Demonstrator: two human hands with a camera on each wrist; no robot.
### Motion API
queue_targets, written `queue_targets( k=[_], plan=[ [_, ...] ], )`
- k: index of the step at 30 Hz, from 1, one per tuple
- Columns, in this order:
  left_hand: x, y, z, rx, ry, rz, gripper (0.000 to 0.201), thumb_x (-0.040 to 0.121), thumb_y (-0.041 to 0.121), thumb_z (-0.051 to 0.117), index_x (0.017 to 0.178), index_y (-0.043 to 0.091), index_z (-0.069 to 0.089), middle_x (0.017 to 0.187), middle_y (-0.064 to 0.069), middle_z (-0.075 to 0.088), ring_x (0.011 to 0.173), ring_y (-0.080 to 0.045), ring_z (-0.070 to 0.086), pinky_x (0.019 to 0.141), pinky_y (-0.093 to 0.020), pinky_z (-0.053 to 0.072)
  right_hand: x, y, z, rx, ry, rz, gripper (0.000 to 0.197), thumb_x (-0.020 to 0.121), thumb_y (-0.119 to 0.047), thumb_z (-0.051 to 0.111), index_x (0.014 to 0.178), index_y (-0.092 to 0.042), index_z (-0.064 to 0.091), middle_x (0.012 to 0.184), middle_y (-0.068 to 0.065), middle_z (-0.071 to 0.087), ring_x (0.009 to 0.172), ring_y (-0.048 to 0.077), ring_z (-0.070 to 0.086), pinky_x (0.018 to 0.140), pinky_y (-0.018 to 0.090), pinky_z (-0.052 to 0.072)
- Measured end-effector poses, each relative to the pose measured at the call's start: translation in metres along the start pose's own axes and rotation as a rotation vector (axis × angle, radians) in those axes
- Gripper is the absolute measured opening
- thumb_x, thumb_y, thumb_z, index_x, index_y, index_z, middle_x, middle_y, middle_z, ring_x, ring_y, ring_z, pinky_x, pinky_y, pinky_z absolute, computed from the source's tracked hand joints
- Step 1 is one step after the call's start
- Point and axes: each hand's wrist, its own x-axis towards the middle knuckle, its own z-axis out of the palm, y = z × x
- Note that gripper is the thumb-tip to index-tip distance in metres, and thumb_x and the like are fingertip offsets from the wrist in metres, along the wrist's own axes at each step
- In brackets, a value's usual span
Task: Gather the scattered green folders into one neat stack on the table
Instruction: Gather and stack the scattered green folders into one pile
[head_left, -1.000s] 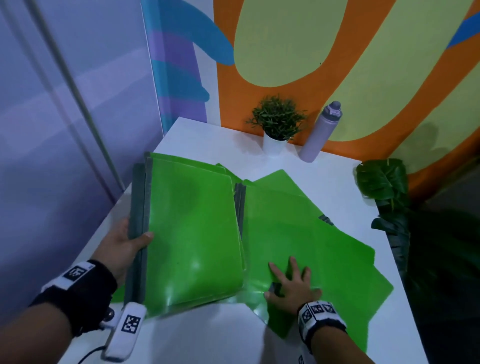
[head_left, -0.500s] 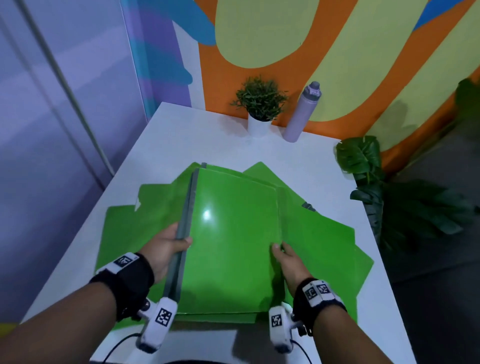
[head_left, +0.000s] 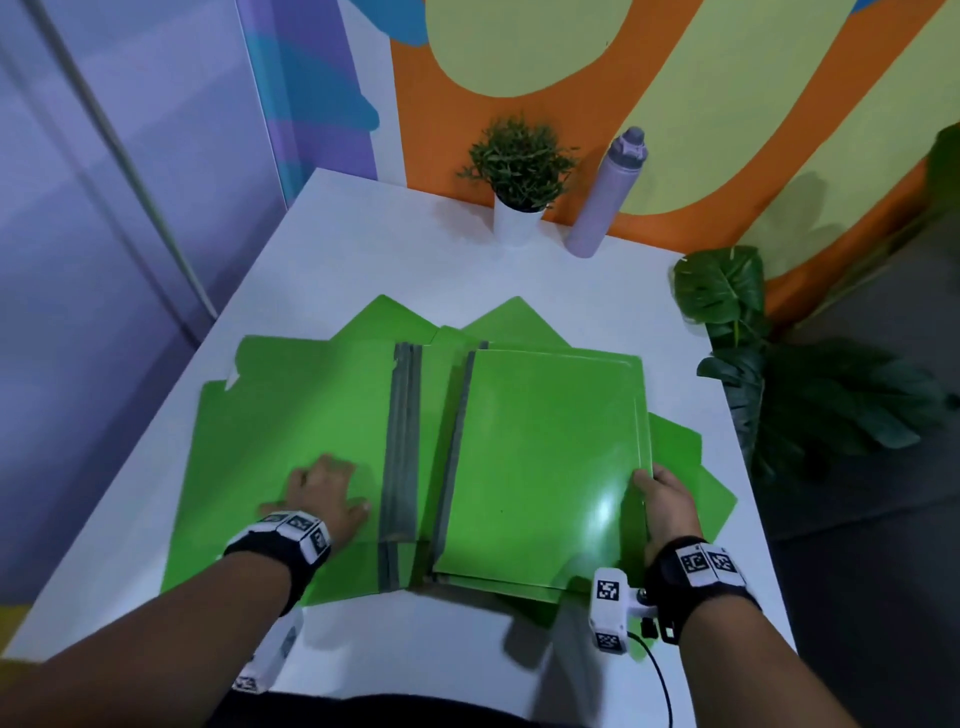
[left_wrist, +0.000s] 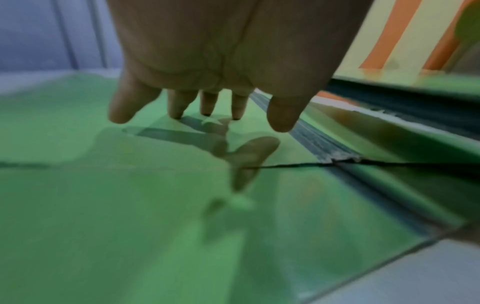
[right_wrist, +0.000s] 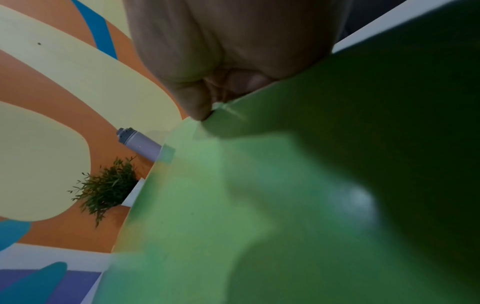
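Several green folders with grey spines lie overlapping on the white table (head_left: 395, 249). A thin pile of them (head_left: 540, 457) sits right of centre, its spine edge (head_left: 454, 452) on the left. My right hand (head_left: 662, 493) grips that pile's right edge, thumb on top; the right wrist view shows the fingers (right_wrist: 197, 102) curled at the folder edge (right_wrist: 259, 185). A left group of folders (head_left: 296, 415) lies flat beside grey spines (head_left: 402, 441). My left hand (head_left: 322, 493) rests on it with fingers spread, and the left wrist view shows the fingertips (left_wrist: 176, 111) on the green sheet (left_wrist: 103, 205).
A small potted plant (head_left: 519, 176) and a lilac bottle (head_left: 605, 197) stand at the table's far edge against the painted wall. Large-leafed plants (head_left: 769, 374) rise beyond the right edge. A purple wall borders the left side. Bare white tabletop lies near me.
The gathered pile has shifted to the right with my right hand now holding its right edge. My left hand let go of the grey spine and settled flat on the left folders.
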Motion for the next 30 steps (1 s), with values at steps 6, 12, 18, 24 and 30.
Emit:
queue_targets(
  k=[6, 12, 18, 24, 30],
  plan=[
    [0.0, -0.021, -0.009, 0.034, 0.151, -0.221, 0.111, 0.061, 0.088, 0.04, 0.144, 0.015, 0.025, 0.153, -0.013, 0.025, 0.137, -0.038, 0.028, 0.103, -0.062, 0.035, -0.008, 0.017, 0.023, -0.131, -0.077, 0.021, 0.067, 0.091, -0.033, 0.054, 0.148, -0.016, 0.023, 0.155, 0.01, 0.026, 0.14, 0.037, 0.027, 0.11, 0.057, 0.027],
    [0.005, 0.002, -0.007, 0.098, 0.067, -0.166, 0.061, 0.086, 0.045, 0.057, 0.13, 0.004, 0.045, 0.138, -0.017, 0.039, 0.12, -0.029, 0.048, 0.104, -0.04, 0.044, -0.018, 0.023, 0.036, -0.159, -0.11, 0.01, 0.063, 0.094, -0.028, 0.051, 0.148, -0.015, 0.023, 0.156, 0.011, 0.025, 0.141, 0.036, 0.024, 0.111, 0.054, 0.027],
    [0.006, -0.001, -0.008, 0.141, 0.009, -0.151, 0.044, 0.087, 0.021, 0.061, 0.126, 0.004, 0.05, 0.136, -0.014, 0.043, 0.126, -0.026, 0.044, 0.109, -0.037, 0.038, -0.022, 0.021, 0.035, -0.12, -0.112, -0.022, 0.064, 0.093, -0.029, 0.052, 0.148, -0.016, 0.022, 0.156, 0.01, 0.024, 0.141, 0.035, 0.025, 0.111, 0.055, 0.027],
    [0.003, -0.011, -0.007, -0.031, 0.034, -0.152, 0.045, 0.086, 0.03, 0.059, 0.117, -0.002, 0.058, 0.154, -0.016, 0.024, 0.13, -0.03, 0.043, 0.107, -0.042, 0.042, -0.026, 0.018, 0.026, -0.046, -0.093, -0.04, 0.065, 0.093, -0.029, 0.053, 0.149, -0.015, 0.022, 0.156, 0.008, 0.025, 0.142, 0.033, 0.023, 0.111, 0.053, 0.024],
    [-0.009, 0.0, -0.008, 0.027, 0.047, -0.189, 0.038, 0.091, 0.031, 0.055, 0.12, 0.009, 0.061, 0.155, -0.016, 0.021, 0.143, -0.034, 0.02, 0.117, -0.044, 0.024, -0.031, 0.014, 0.022, 0.014, -0.106, -0.048, 0.067, 0.092, -0.028, 0.055, 0.149, -0.015, 0.021, 0.157, 0.008, 0.024, 0.142, 0.033, 0.023, 0.112, 0.054, 0.021]
  ],
)
